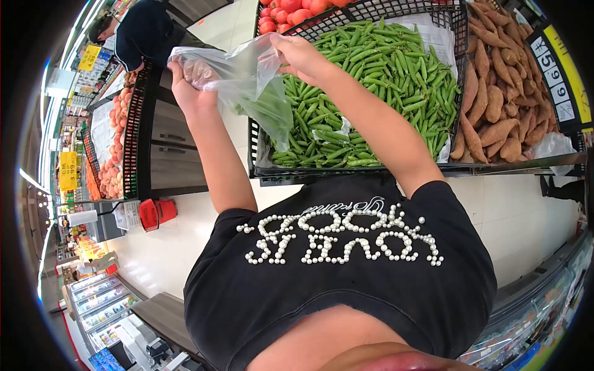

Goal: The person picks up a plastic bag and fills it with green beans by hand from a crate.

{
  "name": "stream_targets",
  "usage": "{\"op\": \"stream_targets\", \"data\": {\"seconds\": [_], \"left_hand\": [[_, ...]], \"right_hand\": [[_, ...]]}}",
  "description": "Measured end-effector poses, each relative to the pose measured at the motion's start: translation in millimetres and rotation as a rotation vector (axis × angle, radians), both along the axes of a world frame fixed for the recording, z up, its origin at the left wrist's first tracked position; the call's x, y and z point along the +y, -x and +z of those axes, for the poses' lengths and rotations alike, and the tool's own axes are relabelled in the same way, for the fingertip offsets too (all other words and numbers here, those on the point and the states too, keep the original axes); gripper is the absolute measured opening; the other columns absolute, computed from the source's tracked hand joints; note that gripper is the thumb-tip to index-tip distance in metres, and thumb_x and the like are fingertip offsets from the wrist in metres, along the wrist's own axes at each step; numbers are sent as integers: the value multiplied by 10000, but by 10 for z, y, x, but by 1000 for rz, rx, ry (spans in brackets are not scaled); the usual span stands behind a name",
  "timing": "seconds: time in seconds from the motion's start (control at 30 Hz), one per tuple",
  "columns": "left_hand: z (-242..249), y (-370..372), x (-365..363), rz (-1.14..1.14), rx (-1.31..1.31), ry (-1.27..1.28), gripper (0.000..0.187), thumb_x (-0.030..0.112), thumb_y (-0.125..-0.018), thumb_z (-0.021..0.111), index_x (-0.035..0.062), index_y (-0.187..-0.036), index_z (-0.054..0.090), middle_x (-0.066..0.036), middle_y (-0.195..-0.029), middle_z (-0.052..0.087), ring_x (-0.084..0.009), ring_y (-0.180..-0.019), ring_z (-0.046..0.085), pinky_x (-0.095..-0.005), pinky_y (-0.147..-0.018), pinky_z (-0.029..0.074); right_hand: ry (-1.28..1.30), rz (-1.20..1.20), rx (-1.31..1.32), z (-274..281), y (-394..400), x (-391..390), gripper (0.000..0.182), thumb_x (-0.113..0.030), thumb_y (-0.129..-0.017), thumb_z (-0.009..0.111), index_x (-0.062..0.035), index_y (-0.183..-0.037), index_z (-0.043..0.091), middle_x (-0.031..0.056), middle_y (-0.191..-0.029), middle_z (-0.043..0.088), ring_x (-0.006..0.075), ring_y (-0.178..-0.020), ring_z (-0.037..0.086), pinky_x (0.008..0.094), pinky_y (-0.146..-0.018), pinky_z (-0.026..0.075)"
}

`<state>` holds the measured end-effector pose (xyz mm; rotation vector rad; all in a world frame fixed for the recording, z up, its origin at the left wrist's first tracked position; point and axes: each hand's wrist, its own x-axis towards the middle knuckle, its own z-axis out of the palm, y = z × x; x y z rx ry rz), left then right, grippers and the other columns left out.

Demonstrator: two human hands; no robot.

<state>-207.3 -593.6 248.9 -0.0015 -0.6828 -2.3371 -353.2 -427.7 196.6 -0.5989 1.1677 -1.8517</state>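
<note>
Supermkt w/ veg crates (264, 172), price signs (68, 171)

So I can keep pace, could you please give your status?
Left hand, right hand on bag. Bag hangs over pods' left edge. Nothing visibly in the way.

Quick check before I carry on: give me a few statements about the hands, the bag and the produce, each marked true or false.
1. Both the left hand and right hand grip the plastic bag. True.
2. The pea pods lie in a black crate. True.
3. The sweet potatoes are left of the pea pods. False: they are on the right.
4. The right forearm reaches over the pea pods. True.
5. The plastic bag lies on the floor. False: it is held up in the hands.
</note>
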Motion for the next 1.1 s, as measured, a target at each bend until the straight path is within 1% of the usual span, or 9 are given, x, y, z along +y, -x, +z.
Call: {"op": "stream_targets", "data": {"seconds": [0.27, 0.4, 0.53, 0.63, 0.77, 0.8, 0.9, 0.93, 1.1], "left_hand": [[74, 13, 58, -122, 99, 116, 321, 388, -1012, 417, 142, -867, 564, 66, -549, 303, -73, -442, 253, -227, -394, 211], [117, 93, 50, -60, -24, 212, 296, 343, -1014, 427, 117, -846, 521, 63, -554, 263, -73, -467, 258, -234, -418, 225], [-67, 273, -485, 117, -297, -8, 305, 335, -1028, 406, 108, -946, 592, 54, -596, 335, -76, -485, 276, -240, -423, 232], [32, 380, -833, 165, -416, 183, 288, 300, -1030, 409, 102, -1030, 618, 42, -621, 372, -78, -488, 281, -239, -436, 246], [500, 527, -293, 295, -508, 536, 313, 267, -1031, 413, 50, -1113, 623, 51, -640, 392, -63, -505, 304, -228, -467, 265], [415, 556, -464, 191, -358, 632, 315, 245, -1006, 488, 16, -1190, 600, 69, -614, 367, -35, -491, 325, -220, -427, 276], [496, 638, 174, 376, -532, 804, 266, 294, -989, 500, 91, -1096, 636, 100, -609, 400, -18, -458, 343, -189, -387, 250], [228, 743, 27, 380, -460, 896, 312, 251, -1001, 500, 7, -1150, 627, 78, -617, 381, -29, -501, 336, -221, -432, 262], [-340, 382, 784, 129, -628, 930, 284, 252, -1000, 509, 41, -1095, 674, 121, -623, 362, -1, -522, 303, -205, -457, 216]], "right_hand": [[108, 27, -120, -62, 93, 218, 316, -365, -985, 484, -72, -1084, 549, 53, -1031, 600, 199, -996, 599, 506, -855, 488], [7, 33, 5, 90, -70, 284, 317, -359, -988, 471, -85, -1114, 566, 41, -1034, 626, 174, -984, 579, 495, -849, 487], [31, 75, -9, 297, -237, 341, 333, -367, -989, 466, -76, -1107, 578, 41, -984, 658, 170, -997, 589, 498, -886, 461], [-17, 72, 67, 342, -283, 296, 363, -399, -994, 446, -81, -1109, 577, 49, -1034, 670, 160, -1018, 589, 496, -925, 433], [-44, 109, 134, 307, -242, 223, 376, -412, -994, 436, -83, -1104, 580, 46, -1055, 676, 153, -1035, 589, 467, -919, 431], [-42, 126, 155, 275, -239, 227, 377, -414, -993, 435, -83, -1099, 582, 44, -1054, 678, 151, -1036, 591, 455, -912, 433], [-12, 25, 29, 168, -230, 362, 383, -412, -1000, 436, -88, -1122, 601, 70, -1012, 688, 165, -1032, 610, 426, -894, 438], [-23, -7, -6, 18, -190, 437, 396, -418, -1000, 433, -88, -1129, 609, 77, -1007, 689, 175, -981, 629, 385, -837, 455], [-325, -65, 66, -911, -192, 992, 357, -325, -986, 483, -53, -843, 663, 75, -952, 673, 186, -856, 633, 326, -772, 474]]}}
